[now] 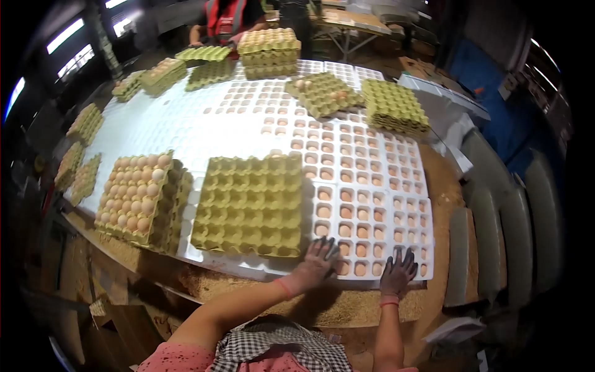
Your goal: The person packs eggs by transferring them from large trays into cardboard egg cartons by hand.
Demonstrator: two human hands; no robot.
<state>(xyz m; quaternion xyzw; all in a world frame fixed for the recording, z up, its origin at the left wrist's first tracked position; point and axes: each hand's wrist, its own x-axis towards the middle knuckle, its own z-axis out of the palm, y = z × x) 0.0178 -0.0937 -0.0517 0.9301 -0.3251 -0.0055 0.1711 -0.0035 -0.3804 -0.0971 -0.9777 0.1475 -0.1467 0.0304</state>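
My left hand [317,263], in a grey glove, lies with fingers apart over the front edge of a white foam tray [388,245], beside several eggs in its square cells. Fingers spread, my right hand [398,273], also gloved, rests on the same tray near its front right corner. Neither hand holds anything that I can see. Single eggs [345,212] sit in the cells ahead of both hands. Just left of my left hand is a yellow-green pulp egg tray [248,201] with bare cups. Farther left stands a stack of pulp trays topped with eggs [132,193].
More pulp trays with eggs [269,40] stand at the back, near a person in a red vest [225,22]. A tilted pulp tray [323,94] and a pile of pulp trays [395,105] lie at the back right. Grey slabs [486,242] stand upright to the right.
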